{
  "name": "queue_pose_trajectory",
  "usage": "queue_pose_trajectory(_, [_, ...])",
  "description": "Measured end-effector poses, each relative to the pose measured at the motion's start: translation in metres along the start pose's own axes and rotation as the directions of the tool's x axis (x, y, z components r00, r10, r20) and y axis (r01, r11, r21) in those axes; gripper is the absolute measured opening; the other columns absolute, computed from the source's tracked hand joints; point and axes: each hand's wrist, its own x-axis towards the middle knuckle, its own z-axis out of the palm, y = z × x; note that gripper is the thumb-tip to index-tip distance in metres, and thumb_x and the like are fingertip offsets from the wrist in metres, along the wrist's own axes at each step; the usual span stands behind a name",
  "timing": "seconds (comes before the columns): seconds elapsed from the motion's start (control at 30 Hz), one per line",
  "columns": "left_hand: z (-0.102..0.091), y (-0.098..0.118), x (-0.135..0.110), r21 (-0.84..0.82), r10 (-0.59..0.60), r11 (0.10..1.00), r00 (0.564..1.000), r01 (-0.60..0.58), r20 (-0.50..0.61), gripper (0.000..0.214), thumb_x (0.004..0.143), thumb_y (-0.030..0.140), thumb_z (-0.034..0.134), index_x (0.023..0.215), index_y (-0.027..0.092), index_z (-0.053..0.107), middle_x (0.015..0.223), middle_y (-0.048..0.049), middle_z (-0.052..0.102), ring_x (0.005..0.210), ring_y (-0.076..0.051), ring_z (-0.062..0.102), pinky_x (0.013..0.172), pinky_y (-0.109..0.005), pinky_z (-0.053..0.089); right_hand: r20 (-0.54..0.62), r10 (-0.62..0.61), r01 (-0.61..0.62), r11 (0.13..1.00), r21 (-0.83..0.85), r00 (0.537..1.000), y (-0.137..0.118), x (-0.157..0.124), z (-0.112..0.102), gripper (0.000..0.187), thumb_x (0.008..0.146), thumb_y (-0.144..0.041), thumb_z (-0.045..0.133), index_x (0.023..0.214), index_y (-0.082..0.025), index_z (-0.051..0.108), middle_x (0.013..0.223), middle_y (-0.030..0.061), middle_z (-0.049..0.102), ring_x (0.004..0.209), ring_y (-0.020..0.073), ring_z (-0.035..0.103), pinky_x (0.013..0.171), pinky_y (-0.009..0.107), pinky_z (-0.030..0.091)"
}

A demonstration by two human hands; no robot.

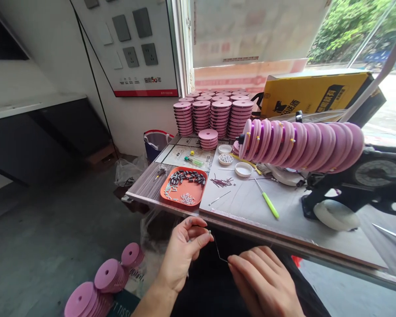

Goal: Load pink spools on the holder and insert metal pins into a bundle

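In front of the table edge, my left hand (pixel 185 246) pinches a tiny pale piece (pixel 210 233) between thumb and fingertips. A thin wire or line (pixel 217 247) runs down from it, bends, and ends at the fingertips of my right hand (pixel 264 279), which are pressed together on it. Whether the line passes through the piece is too small to tell. Nearest beyond my hands stands an orange tray (pixel 163 193) with black parts (pixel 188 177), pale green pieces (pixel 168 189) and small silvery beads (pixel 187 198).
On a grey board (pixel 231 207) lie a green-handled pick (pixel 270 205), dark short strands (pixel 221 181) and white dishes (pixel 243 169). A rack of pink spools (pixel 303 145) juts in from the right. More pink spools stand at the back (pixel 221 115) and lower left (pixel 107 273).
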Motion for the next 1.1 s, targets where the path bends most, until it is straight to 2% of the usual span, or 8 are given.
queue_pose_trajectory(0.13, [-0.0004, -0.0007, 0.0004, -0.038, 0.0, 0.999, 0.999, -0.001, -0.034, 0.041, 0.054, 0.028, 0.081, 0.081, 0.017, 0.052, 0.062, 0.0001, 0.063, 0.048, -0.005, 0.046, 0.038, -0.013, 0.014, 0.003, 0.001, -0.001, 1.0, -0.009, 1.0, -0.0009, -0.002, 0.0043, 0.014, 0.082, -0.005, 0.048, 0.078, -0.014, 0.057, 0.058, 0.0004, 0.056, 0.052, 0.0104, 0.049, 0.053, 0.026, 0.038])
queue_pose_trajectory(0.43, [-0.0012, -0.0048, -0.0007, -0.009, 0.002, 1.0, 1.0, -0.002, 0.0, 0.038, 0.061, 0.027, 0.077, 0.083, 0.017, 0.048, 0.062, -0.0009, 0.065, 0.04, -0.001, 0.03, 0.038, -0.013, 0.012, 0.019, -0.009, 0.009, 1.0, -0.02, 1.0, 0.0002, -0.0022, 0.0065, 0.013, 0.082, -0.003, 0.049, 0.079, -0.013, 0.056, 0.058, 0.0017, 0.056, 0.054, 0.0113, 0.048, 0.054, 0.026, 0.036])
queue_pose_trajectory(0.67, [-0.0018, -0.0038, -0.0018, -0.007, 0.009, 1.0, 1.0, -0.009, 0.014, 0.036, 0.062, 0.027, 0.076, 0.082, 0.017, 0.048, 0.062, 0.0003, 0.064, 0.039, 0.0, 0.027, 0.037, -0.013, 0.011, 0.032, -0.012, 0.014, 0.999, -0.034, 0.999, 0.0005, -0.0014, 0.0063, 0.015, 0.082, -0.003, 0.047, 0.078, -0.014, 0.056, 0.058, 0.0009, 0.055, 0.054, 0.0111, 0.047, 0.054, 0.026, 0.035])
queue_pose_trajectory(0.77, [-0.002, -0.0035, -0.0029, -0.001, 0.022, 1.0, 1.0, -0.022, 0.013, 0.034, 0.063, 0.026, 0.075, 0.082, 0.017, 0.049, 0.063, 0.0007, 0.064, 0.041, -0.001, 0.036, 0.037, -0.012, 0.013, 0.037, -0.006, 0.008, 0.999, -0.039, 0.999, 0.0002, -0.0008, 0.0063, 0.015, 0.083, -0.004, 0.047, 0.078, -0.015, 0.056, 0.057, 0.0003, 0.054, 0.053, 0.011, 0.047, 0.054, 0.026, 0.035])
queue_pose_trajectory(0.87, [-0.0016, -0.0036, -0.0043, 0.026, 0.088, 0.996, 0.996, -0.088, 0.012, 0.03, 0.065, 0.023, 0.075, 0.081, 0.018, 0.05, 0.064, 0.002, 0.063, 0.056, -0.007, 0.056, 0.042, -0.012, 0.028, 0.036, 0.002, -0.002, 1.0, -0.019, 0.999, -0.0001, 0.0003, 0.0055, 0.014, 0.083, -0.005, 0.047, 0.077, -0.015, 0.055, 0.057, 0.0, 0.054, 0.052, 0.0107, 0.046, 0.053, 0.026, 0.035])
queue_pose_trajectory(0.93, [-0.0018, -0.0046, -0.0051, 0.081, 0.171, 0.982, 0.985, -0.172, 0.014, 0.026, 0.068, 0.021, 0.073, 0.082, 0.018, 0.051, 0.066, 0.0027, 0.063, 0.066, -0.01, 0.062, 0.054, -0.015, 0.04, 0.035, 0.026, -0.026, 1.0, 0.005, 0.999, -0.0003, 0.0013, 0.0044, 0.014, 0.083, -0.006, 0.047, 0.077, -0.016, 0.055, 0.058, -0.0001, 0.053, 0.052, 0.0106, 0.046, 0.053, 0.025, 0.035])
queue_pose_trajectory(1.0, [-0.0026, -0.0063, -0.0059, 0.164, 0.264, 0.951, 0.964, -0.262, 0.007, 0.022, 0.071, 0.021, 0.07, 0.083, 0.019, 0.052, 0.069, 0.0025, 0.064, 0.068, -0.012, 0.063, 0.064, -0.019, 0.044, 0.045, 0.054, -0.056, 0.998, 0.026, 0.997, -0.0004, 0.002, 0.0032, 0.014, 0.083, -0.006, 0.047, 0.077, -0.016, 0.055, 0.058, -0.0002, 0.054, 0.053, 0.0106, 0.046, 0.054, 0.025, 0.036])
queue_pose_trajectory(1.1, [-0.0039, -0.0089, -0.0073, 0.255, 0.344, 0.907, 0.939, -0.335, 0.008, 0.019, 0.074, 0.022, 0.067, 0.085, 0.02, 0.052, 0.072, 0.0017, 0.065, 0.069, -0.013, 0.063, 0.065, -0.022, 0.045, 0.055, 0.086, -0.089, 0.995, 0.049, 0.995, -0.0001, 0.0015, 0.0022, 0.014, 0.082, -0.006, 0.047, 0.078, -0.016, 0.055, 0.059, -0.0003, 0.054, 0.054, 0.0108, 0.047, 0.055, 0.025, 0.037])
